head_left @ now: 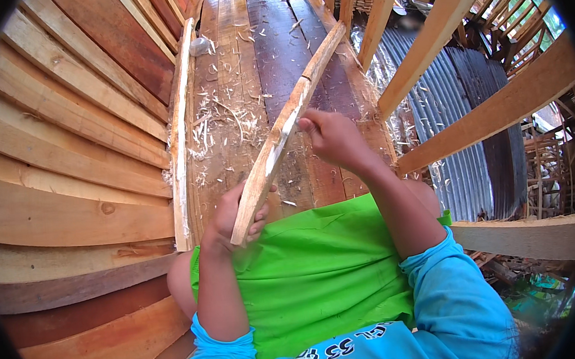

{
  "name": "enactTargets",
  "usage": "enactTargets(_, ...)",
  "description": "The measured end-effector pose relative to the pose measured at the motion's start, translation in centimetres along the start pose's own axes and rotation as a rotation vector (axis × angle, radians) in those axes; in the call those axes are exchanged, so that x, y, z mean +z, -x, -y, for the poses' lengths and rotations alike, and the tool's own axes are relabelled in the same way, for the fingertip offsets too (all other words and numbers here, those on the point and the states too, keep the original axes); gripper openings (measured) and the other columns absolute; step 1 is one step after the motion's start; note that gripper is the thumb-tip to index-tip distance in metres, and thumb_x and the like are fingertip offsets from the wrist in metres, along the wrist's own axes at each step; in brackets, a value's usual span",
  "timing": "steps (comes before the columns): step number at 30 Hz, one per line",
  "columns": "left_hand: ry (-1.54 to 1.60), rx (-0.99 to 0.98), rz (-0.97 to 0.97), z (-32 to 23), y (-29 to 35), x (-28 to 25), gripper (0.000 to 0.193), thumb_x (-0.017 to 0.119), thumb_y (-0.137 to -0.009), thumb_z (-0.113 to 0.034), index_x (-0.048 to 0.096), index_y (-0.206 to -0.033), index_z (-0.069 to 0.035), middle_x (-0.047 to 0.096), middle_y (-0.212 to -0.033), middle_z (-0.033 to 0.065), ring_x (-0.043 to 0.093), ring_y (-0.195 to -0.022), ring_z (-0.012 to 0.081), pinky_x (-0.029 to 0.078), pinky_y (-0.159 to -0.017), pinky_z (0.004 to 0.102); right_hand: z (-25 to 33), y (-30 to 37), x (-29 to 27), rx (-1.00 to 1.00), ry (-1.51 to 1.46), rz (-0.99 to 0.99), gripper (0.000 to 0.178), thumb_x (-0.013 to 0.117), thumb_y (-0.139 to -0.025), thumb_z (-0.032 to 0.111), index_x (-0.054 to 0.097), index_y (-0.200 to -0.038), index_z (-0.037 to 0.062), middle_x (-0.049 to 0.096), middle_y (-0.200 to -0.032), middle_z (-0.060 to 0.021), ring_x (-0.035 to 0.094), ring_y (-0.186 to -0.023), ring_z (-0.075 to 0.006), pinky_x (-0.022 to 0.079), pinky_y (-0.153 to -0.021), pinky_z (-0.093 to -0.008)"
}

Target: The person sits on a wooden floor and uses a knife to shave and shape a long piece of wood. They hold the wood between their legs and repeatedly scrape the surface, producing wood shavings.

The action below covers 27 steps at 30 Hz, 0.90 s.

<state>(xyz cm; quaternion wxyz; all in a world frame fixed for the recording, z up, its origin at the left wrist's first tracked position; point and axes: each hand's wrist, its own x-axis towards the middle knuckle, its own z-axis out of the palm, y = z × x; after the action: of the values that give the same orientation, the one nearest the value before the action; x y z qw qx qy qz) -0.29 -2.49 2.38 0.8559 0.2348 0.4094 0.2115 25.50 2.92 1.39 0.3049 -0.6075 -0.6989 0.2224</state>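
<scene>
Rough split bamboo strip (282, 127), both hands' grip

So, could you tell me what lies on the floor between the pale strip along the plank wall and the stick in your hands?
Pale wood shavings scattered over dark floorboards, in the head view.

One view only, from a fisheye camera on the person's head, tilted steeply down and forward. It sits close above the lap (315, 272), with both forearms entering from the lower edge and the hands near the middle. Ahead it looks along the plank floor (270, 39); the board wall (68, 143) fills its left side, the railing (437, 19) and tin roof (462, 118) its right (straight edges bend toward the dark rim).
</scene>
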Motion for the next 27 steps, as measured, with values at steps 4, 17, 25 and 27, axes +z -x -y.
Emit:
enactTargets(4, -0.007, 0.012, -0.012, 0.1, 0.2, -0.3, 0.045, 0.032, -0.102, -0.038, 0.054, -0.120, -0.003, 0.047, -0.060, 0.0038, 0.044, -0.039, 0.0133, 0.034, -0.034, 0.0260, 1.6, 0.8, 0.6, -0.095, 0.046, 0.105, 0.049, 0.063, -0.088, 0.052, 0.065, -0.091, 0.0031, 0.067, -0.074, -0.0171, 0.067, -0.069, -0.0342, 0.050, -0.062, -0.0454)
enactTargets(17, 0.000, 0.007, -0.001, 0.3, 0.0, 0.0, 0.045, 0.031, -0.102, -0.037, 0.054, -0.120, -0.002, 0.047, -0.061, 0.0041, 0.044, -0.039, 0.0136, 0.034, -0.034, 0.0259, 2.3, 0.1, 1.5, 0.180, -0.025, 0.297, 0.064, 0.052, -0.091, 0.063, 0.070, -0.075, 0.0041, 0.058, -0.057, -0.0098, 0.059, -0.055, -0.0255, 0.045, -0.053, -0.0393)
enactTargets(25, -0.012, 0.001, -0.023, 0.2, 0.1, -0.1, 0.044, 0.031, -0.101, -0.036, 0.054, -0.120, -0.003, 0.047, -0.061, 0.0044, 0.043, -0.039, 0.0138, 0.033, -0.034, 0.0262, 2.9, -0.7, 0.3, 0.739, -0.646, 0.755, 0.062, 0.043, -0.095, 0.064, 0.033, -0.056, 0.0184, 0.023, -0.051, 0.0088, 0.016, -0.041, -0.0064, 0.012, -0.038, -0.0280)
enactTargets(27, -0.040, 0.008, -0.024, 0.1, 0.0, 0.2, 0.045, 0.030, -0.102, -0.037, 0.054, -0.119, -0.004, 0.046, -0.060, 0.0041, 0.043, -0.038, 0.0136, 0.033, -0.033, 0.0262, 1.7, -0.8, 0.5, 0.759, -0.786, 0.858, 0.062, 0.042, -0.095, 0.065, 0.023, -0.057, 0.0196, 0.021, -0.052, 0.0089, 0.012, -0.041, -0.0055, 0.010, -0.038, -0.0276)
